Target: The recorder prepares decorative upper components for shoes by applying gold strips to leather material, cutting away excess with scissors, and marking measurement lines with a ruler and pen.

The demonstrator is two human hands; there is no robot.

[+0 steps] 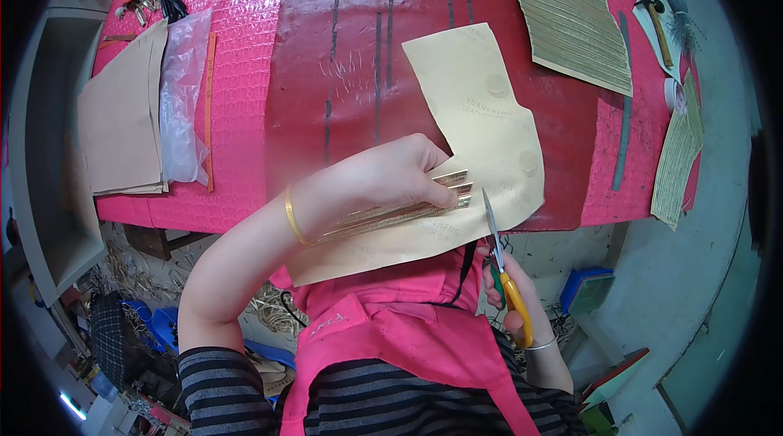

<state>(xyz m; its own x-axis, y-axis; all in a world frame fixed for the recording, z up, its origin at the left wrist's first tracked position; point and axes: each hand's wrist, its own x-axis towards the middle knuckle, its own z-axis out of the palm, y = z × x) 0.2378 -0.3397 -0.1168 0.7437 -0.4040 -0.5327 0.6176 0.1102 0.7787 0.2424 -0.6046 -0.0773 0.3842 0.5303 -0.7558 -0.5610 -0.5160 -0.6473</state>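
A cream sheet (pixel 489 126) with faint printing covers the near part of a dark red mat (pixel 351 110) and hangs over the table's front edge. My left hand (pixel 416 171) is closed on shiny gold strips (pixel 391 212) on top of the sheet; whether they are joined to it I cannot tell. My right hand (pixel 515 297) grips scissors (pixel 497 244) with a yellow-orange handle, below the table edge. Their blades point away from me, and the tip overlaps the sheet's near edge, right of the strips. Part of the right hand is hidden behind the handle.
On the pink table (pixel 236 110), a ribbed gold-green sheet (pixel 571 24) lies far right, near a hammer (pixel 656 28). Tan sheets (pixel 122 118), clear plastic (pixel 183 101) and an orange strip (pixel 210 110) lie left. A blue bin (pixel 586 285) stands below, at right.
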